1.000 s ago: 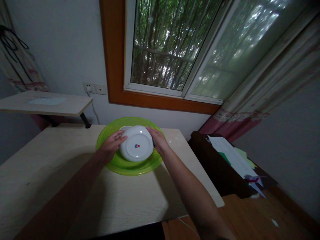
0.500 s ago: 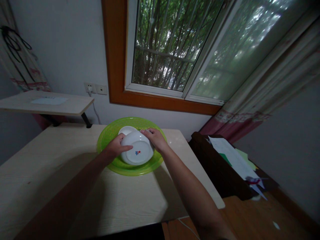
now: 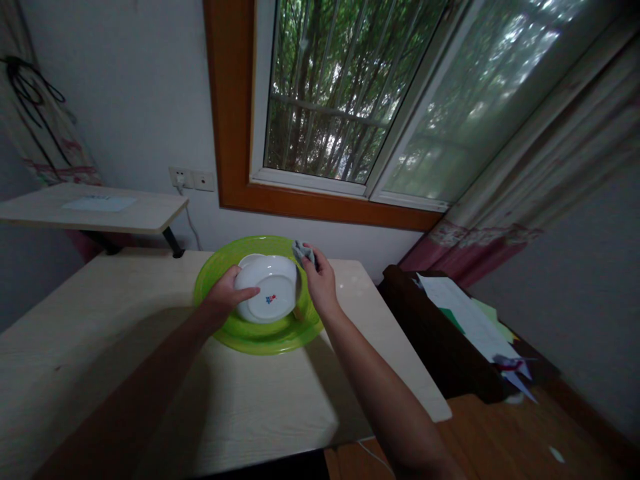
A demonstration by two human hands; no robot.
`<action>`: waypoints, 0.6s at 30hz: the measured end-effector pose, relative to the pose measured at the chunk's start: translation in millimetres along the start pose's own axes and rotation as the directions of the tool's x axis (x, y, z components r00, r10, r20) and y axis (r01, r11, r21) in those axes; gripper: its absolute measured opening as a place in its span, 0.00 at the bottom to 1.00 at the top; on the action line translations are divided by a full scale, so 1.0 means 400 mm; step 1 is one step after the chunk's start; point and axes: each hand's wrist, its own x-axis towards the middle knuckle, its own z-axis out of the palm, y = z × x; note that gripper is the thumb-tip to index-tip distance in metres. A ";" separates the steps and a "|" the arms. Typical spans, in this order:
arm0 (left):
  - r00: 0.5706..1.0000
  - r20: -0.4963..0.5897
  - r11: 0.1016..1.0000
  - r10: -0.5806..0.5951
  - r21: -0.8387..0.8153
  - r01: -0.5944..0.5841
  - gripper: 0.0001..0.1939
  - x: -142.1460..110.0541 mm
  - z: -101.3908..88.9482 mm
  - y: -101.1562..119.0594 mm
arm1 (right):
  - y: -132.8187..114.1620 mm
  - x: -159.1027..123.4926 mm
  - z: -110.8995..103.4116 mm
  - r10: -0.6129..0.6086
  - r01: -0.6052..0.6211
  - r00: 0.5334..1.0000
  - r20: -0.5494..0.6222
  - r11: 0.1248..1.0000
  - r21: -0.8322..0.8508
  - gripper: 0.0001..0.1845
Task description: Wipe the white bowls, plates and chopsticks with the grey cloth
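Note:
A white bowl (image 3: 273, 287) is tilted so that its base, with a small red and blue mark, faces me. My left hand (image 3: 225, 291) grips it at the left side, thumb across the outside. Beneath it stands a wide green basin (image 3: 270, 345). Behind the held bowl shows the rim of another white dish (image 3: 250, 259). My right hand (image 3: 320, 277) is apart from the bowl, over the basin's right rim, with a crumpled grey cloth (image 3: 303, 252) pinched in its fingers. A small brownish thing (image 3: 298, 313) shows in the basin at the bowl's lower right; I cannot tell what it is.
The basin stands on a pale wooden table (image 3: 270, 407) against the wall below a window (image 3: 345, 100). A raised shelf (image 3: 145, 208) with a sheet of paper stands at the left. Right of the table is a dark brown piece of furniture (image 3: 425, 320) with papers on it.
My right hand has come off the bowl and moved up and right, bringing the grey cloth into view. The bowl has shifted slightly left and turned in my left hand.

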 end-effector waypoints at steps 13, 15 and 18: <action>1.000 -0.022 0.984 -0.011 -0.179 0.007 0.27 0.022 0.005 -0.038 | -0.037 -0.061 0.061 -0.372 0.590 0.726 0.579 0.769 -0.246 0.32; 1.000 -0.025 0.980 -0.018 -0.200 0.013 0.27 0.021 0.006 -0.033 | -0.043 -0.064 0.060 -0.376 0.624 0.679 0.630 0.748 -0.226 0.32; 0.999 -0.034 0.990 -0.013 -0.141 0.008 0.27 0.017 0.004 -0.022 | -0.033 -0.057 0.044 -0.368 0.606 0.703 0.608 0.757 -0.242 0.31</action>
